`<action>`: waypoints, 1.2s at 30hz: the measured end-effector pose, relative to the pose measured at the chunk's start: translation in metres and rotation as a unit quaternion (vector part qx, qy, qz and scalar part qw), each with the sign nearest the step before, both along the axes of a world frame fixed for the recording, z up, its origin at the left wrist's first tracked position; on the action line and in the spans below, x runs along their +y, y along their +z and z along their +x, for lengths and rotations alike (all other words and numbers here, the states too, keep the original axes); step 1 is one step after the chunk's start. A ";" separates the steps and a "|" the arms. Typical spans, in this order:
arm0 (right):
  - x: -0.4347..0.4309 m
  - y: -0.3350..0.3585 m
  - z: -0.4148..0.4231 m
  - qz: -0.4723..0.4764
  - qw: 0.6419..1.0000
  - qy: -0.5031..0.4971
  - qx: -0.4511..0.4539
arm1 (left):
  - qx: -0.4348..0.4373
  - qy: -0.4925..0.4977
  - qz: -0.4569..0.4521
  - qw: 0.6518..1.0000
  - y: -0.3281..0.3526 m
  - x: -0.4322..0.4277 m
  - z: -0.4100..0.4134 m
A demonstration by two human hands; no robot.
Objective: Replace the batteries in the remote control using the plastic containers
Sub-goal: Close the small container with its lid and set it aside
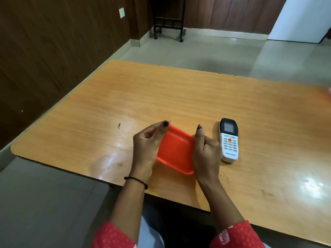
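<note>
Spanning the view, wooden bench (pixel 161 97), orange plastic container (pixel 174 151) near its front edge, left hand (pixel 146 145) and right hand (pixel 206 153) closed on its opposite sides, white remote control (pixel 229 140) lying face up just right of right hand, untouched.

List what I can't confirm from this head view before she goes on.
- Orange container: contents and lid state, hidden by left hand and right hand on its sides.
- Remote: battery cover, face-down on table.
- Batteries: none visible.
- Pink object: cut off at right edge.
</note>
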State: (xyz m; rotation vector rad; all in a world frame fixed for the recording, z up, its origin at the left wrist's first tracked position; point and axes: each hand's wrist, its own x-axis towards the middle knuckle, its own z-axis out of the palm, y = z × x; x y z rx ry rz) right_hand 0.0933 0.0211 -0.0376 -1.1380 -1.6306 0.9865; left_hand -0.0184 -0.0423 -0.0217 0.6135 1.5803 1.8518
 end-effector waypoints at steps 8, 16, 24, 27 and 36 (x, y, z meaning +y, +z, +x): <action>-0.015 -0.002 -0.002 -0.031 0.996 0.073 -0.035 | -0.045 0.082 -0.007 0.996 0.008 -0.011 -0.008; -0.081 0.014 -0.082 -0.234 0.946 0.224 0.008 | -0.066 0.179 0.000 0.982 0.017 -0.095 -0.104; -0.128 0.025 -0.225 -0.366 0.890 0.260 0.077 | 0.094 0.274 -0.088 0.953 -0.001 -0.179 -0.217; -0.140 0.020 -0.260 -0.387 0.883 0.257 0.072 | 0.111 0.281 -0.122 0.945 -0.011 -0.184 -0.252; -0.149 -0.005 -0.283 -0.353 0.899 0.256 0.031 | 0.108 0.292 -0.204 0.928 -0.024 -0.170 -0.302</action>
